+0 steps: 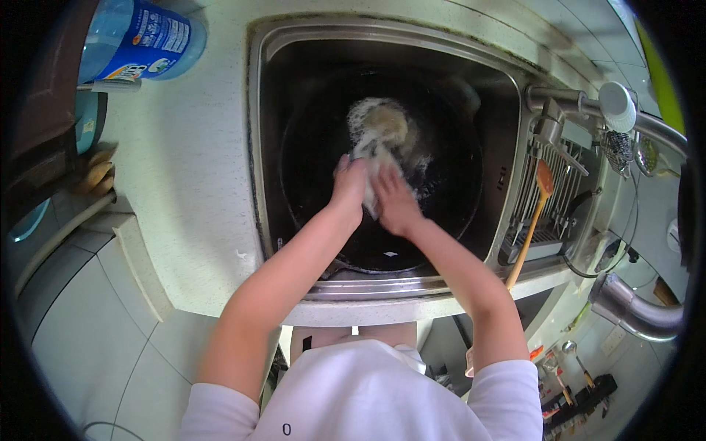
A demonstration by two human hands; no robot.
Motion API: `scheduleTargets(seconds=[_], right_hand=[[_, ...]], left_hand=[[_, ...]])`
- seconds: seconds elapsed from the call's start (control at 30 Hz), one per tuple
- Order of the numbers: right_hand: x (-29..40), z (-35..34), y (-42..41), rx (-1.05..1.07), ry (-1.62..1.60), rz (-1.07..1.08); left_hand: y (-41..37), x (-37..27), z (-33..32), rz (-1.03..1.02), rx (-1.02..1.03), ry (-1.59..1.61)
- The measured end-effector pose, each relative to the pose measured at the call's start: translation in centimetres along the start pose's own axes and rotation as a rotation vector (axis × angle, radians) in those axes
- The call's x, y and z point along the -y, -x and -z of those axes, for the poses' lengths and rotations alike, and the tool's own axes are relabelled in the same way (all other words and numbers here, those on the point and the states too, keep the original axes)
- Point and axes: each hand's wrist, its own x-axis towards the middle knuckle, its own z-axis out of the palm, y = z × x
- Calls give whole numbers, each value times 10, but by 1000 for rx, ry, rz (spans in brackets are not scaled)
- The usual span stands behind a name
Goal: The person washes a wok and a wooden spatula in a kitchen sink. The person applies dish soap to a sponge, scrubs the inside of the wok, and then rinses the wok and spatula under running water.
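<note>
A large, dark round pan [322, 138] sits in the stainless steel sink [510, 182]. Over its middle, my left hand [348, 186] and my right hand [396, 203] press a pale, wet cloth-like thing [370, 203] between them. Blur hides its exact kind, and my fingers cover much of it. My right fingers lie stretched along its side. Just beyond my fingertips is white foam [361, 117], with a pale tan round patch [388, 124] in it that I cannot identify. A small white scrap [390, 254] shows near the pan's front rim.
Right of the sink are a faucet [550, 124], a metal drying rack [529, 212] and a wooden spoon [527, 242] leaning across the edge. A large blue-labelled bottle [151, 41] lies at the far left of the pale counter [193, 182]. Utensils [579, 380] hang at lower right.
</note>
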Motion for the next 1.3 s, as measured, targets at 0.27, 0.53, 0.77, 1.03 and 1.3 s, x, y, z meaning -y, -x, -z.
scheduleTargets(seconds=[0.27,0.53,0.77,1.03,1.3], right_hand=[[57,20,-109,-432,-450,188],[23,-6,-73,-409,13,-42],[6,68,-116,-477,424,194],[-105,90,-36,-311,749,-38],[-57,63,62,176,408,-99]], left_hand=[[44,-25,11,-538,-115,-98],[43,-27,8,-400,-123,-169],[30,-12,2,-422,-95,-233],[33,-9,4,-376,-66,-186],[39,-13,1,-367,0,-146]])
